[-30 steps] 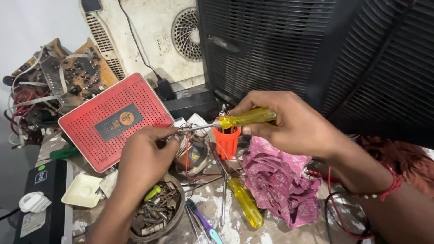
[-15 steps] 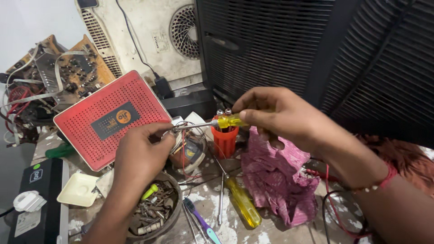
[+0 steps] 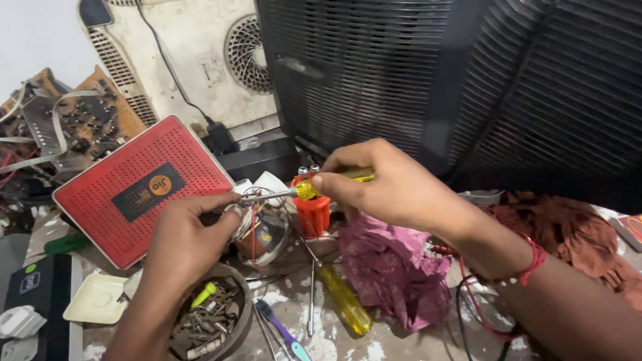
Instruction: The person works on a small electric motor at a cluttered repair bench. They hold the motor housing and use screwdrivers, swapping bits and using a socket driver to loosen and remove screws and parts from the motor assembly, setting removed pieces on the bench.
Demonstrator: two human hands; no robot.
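Hands meet over a messy workbench, seen from the head camera. The right hand [image 3: 394, 190] is closed around a yellow-handled screwdriver [image 3: 321, 188], with fingers wrapped over the handle and the thumb pressed near its front end. The metal shaft sticks out past the thumb and points toward the left hand [image 3: 184, 237]. The left hand's fingers are pinched shut on a small part with thin wires [image 3: 251, 214], right where the tip of the shaft ends. The part is too small and hidden to tell what it is.

Just below the right thumb stands a little orange cup [image 3: 313, 212]. Under the right palm lies a crumpled pink cloth [image 3: 394, 274]. Beneath both hands, a second yellow screwdriver [image 3: 344, 306] lies flat on the bench. Below the left wrist sits a round bowl of screws and bits [image 3: 214, 319]. Behind the left fingers leans a red box with tiny holes [image 3: 127, 187]. A big black grille [image 3: 468, 73] stands behind the right hand.
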